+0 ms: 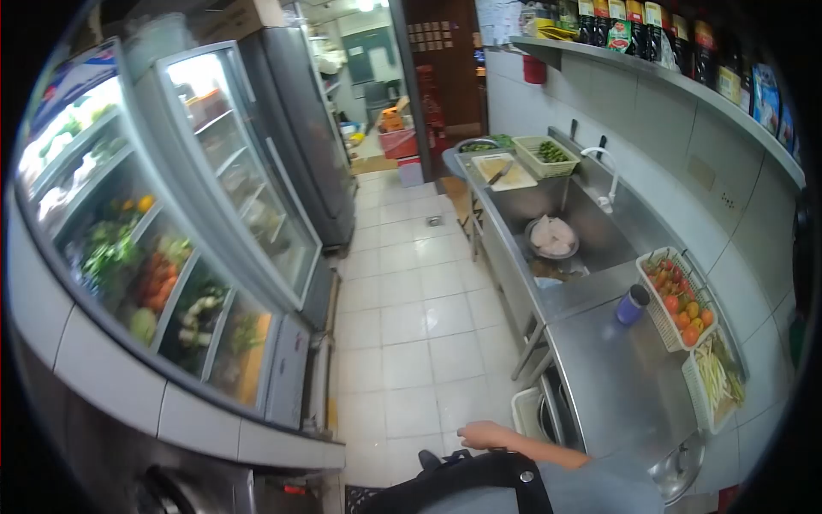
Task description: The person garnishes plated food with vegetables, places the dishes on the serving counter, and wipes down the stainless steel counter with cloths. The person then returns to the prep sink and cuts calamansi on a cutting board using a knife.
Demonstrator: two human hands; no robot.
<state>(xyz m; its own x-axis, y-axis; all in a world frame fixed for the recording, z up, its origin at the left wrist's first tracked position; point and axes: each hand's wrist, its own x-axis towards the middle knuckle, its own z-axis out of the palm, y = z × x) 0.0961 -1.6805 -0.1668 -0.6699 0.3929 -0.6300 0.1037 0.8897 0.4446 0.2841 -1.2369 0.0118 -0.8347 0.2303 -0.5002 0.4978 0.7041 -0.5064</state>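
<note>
My right hand [485, 435] shows at the bottom of the view, in front of my body and above the tiled floor. Its fingers are curled in, and I see nothing held in them. The forearm comes out of a grey sleeve [599, 480]. Nearest to the hand are a pale bin [526, 413] under the counter and the steel counter [591, 368] on the right. My left hand is out of view. A black strap [479, 480] crosses below the hand.
At right, a sink [514, 206] contains a metal bowl of pale meat [552, 235]. A knife [499, 173] lies on a cutting board [516, 177]. Baskets of tomatoes [690, 334] and green stalks [713, 368] line the wall. Glass-door fridges [282, 257] stand left of the tiled aisle [407, 334].
</note>
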